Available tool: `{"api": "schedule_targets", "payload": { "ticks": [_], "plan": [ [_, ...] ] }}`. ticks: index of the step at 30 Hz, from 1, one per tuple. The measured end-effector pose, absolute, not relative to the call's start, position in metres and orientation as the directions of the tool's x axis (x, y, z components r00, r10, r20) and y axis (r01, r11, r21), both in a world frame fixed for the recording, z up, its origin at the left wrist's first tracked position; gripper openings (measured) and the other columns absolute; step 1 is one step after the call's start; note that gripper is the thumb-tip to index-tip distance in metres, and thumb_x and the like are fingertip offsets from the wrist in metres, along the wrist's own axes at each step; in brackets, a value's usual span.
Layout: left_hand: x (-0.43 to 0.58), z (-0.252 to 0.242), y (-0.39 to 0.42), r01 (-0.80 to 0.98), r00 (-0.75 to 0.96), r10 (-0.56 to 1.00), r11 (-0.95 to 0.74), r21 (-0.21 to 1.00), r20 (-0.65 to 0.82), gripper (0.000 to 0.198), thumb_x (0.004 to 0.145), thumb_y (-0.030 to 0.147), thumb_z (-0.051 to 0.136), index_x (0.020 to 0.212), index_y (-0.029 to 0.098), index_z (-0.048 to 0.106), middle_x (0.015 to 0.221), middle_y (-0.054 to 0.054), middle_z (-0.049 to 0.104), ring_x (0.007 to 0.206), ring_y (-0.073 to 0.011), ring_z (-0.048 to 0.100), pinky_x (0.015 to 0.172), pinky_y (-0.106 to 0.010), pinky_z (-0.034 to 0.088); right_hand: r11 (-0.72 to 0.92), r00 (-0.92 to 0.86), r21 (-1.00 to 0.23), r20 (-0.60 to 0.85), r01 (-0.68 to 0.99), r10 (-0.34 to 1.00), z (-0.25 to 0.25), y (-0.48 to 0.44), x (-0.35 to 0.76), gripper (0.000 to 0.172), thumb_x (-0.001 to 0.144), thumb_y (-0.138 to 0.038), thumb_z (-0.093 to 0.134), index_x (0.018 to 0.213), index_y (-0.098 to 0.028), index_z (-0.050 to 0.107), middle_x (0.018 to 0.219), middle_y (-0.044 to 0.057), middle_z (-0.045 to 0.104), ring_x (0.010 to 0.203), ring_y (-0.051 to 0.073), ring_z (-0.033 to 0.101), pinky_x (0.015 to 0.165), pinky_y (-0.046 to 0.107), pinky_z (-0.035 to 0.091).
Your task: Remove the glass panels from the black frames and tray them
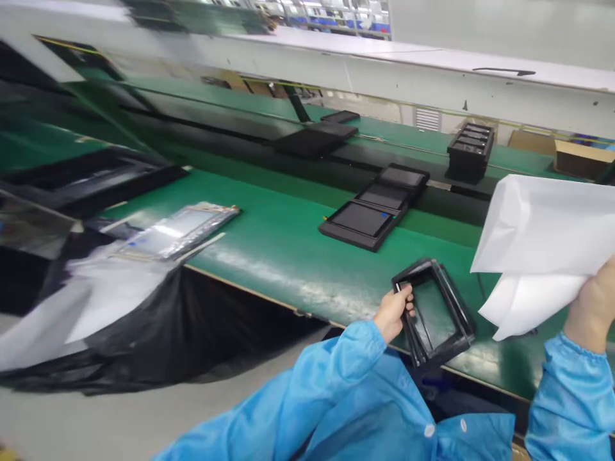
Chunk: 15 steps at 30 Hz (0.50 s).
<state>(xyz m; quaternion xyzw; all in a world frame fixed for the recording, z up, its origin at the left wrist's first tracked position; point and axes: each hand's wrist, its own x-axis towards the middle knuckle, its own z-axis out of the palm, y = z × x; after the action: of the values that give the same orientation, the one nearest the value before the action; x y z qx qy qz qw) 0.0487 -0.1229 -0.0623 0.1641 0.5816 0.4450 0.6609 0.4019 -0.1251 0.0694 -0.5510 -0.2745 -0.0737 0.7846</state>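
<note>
My left hand (394, 312) is closed around the near left side of a black rectangular frame (446, 291) with an open middle. The frame is tilted over the front edge of the green bench, and whether it rests there I cannot tell. At the right edge, my right hand (596, 301) grips a white, translucent plastic bag (548, 224), held up off the bench with its lower part folded. Part of this hand lies outside the view. Farther back, a row of black panels with dark screens (362, 219) lies on the bench.
Left on the green bench (269, 256) lies a bagged flat panel (175, 230). White plastic sheets (115, 288) and black cloth (211, 333) hang off the front edge. Behind stand a black tray stack (471, 150) and a cardboard box (583, 157), below a white shelf (432, 61).
</note>
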Motion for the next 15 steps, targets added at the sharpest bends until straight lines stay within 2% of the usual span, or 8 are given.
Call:
{"api": "schedule_targets", "payload": {
  "ticks": [3,6,9,11,13,15],
  "plan": [
    [0.042,-0.082,-0.122,-0.282,-0.193,0.760,0.564,0.777,-0.621,0.036,0.103,0.036,0.071,0.133,0.017,0.066,0.128,-0.011,0.070,0.103,-0.0238,0.073,0.086,-0.042,0.065,0.381,0.844,-0.845,0.481,0.374,0.238,0.050,-0.127,0.398,0.017,0.082,-0.034,0.069,0.083,-0.018,0.069,0.079,0.002,0.065,0.077,0.022,0.066,0.086,0.044,0.058],
    [0.032,-0.085,-0.115,-0.138,-0.250,0.794,0.537,0.832,-0.554,0.036,0.103,0.036,0.071,0.134,0.017,0.066,0.129,-0.011,0.070,0.105,-0.0248,0.073,0.088,-0.044,0.065,0.366,0.839,-0.861,0.465,0.354,0.282,0.039,-0.131,0.401,0.022,0.084,-0.041,0.071,0.086,-0.019,0.070,0.080,0.001,0.067,0.082,0.024,0.068,0.091,0.046,0.059],
    [0.022,-0.084,-0.111,0.022,-0.287,0.863,0.440,0.898,-0.416,0.039,0.100,0.032,0.074,0.136,0.017,0.065,0.131,-0.012,0.070,0.111,-0.0269,0.072,0.095,-0.048,0.063,0.373,0.835,-0.860,0.465,0.348,0.295,0.030,-0.135,0.409,0.024,0.084,-0.041,0.072,0.087,-0.018,0.070,0.084,0.003,0.069,0.088,0.025,0.070,0.096,0.048,0.058],
    [0.014,-0.085,-0.112,0.135,-0.314,0.902,0.351,0.927,-0.296,0.058,0.090,0.024,0.081,0.143,0.018,0.060,0.140,-0.014,0.066,0.131,-0.0329,0.065,0.111,-0.053,0.055,0.375,0.846,-0.867,0.447,0.329,0.292,0.024,-0.138,0.414,0.022,0.083,-0.039,0.073,0.087,-0.018,0.070,0.086,0.003,0.070,0.090,0.025,0.070,0.098,0.047,0.057],
    [0.008,-0.089,-0.116,0.240,-0.330,0.927,0.267,0.933,-0.180,0.084,0.076,0.017,0.085,0.154,0.019,0.051,0.155,-0.018,0.056,0.154,-0.0393,0.044,0.127,-0.057,0.037,0.364,0.861,-0.880,0.418,0.305,0.289,0.020,-0.141,0.418,0.020,0.084,-0.038,0.073,0.087,-0.018,0.070,0.087,0.003,0.069,0.089,0.025,0.070,0.098,0.047,0.058],
    [0.007,-0.096,-0.121,0.319,-0.318,0.943,0.199,0.927,-0.093,0.100,0.070,0.016,0.083,0.161,0.019,0.043,0.167,-0.019,0.043,0.164,-0.0414,0.024,0.134,-0.058,0.020,0.349,0.869,-0.891,0.398,0.291,0.292,0.018,-0.142,0.419,0.021,0.084,-0.039,0.073,0.087,-0.019,0.069,0.087,0.003,0.069,0.088,0.025,0.069,0.096,0.046,0.058]
  ]
}}
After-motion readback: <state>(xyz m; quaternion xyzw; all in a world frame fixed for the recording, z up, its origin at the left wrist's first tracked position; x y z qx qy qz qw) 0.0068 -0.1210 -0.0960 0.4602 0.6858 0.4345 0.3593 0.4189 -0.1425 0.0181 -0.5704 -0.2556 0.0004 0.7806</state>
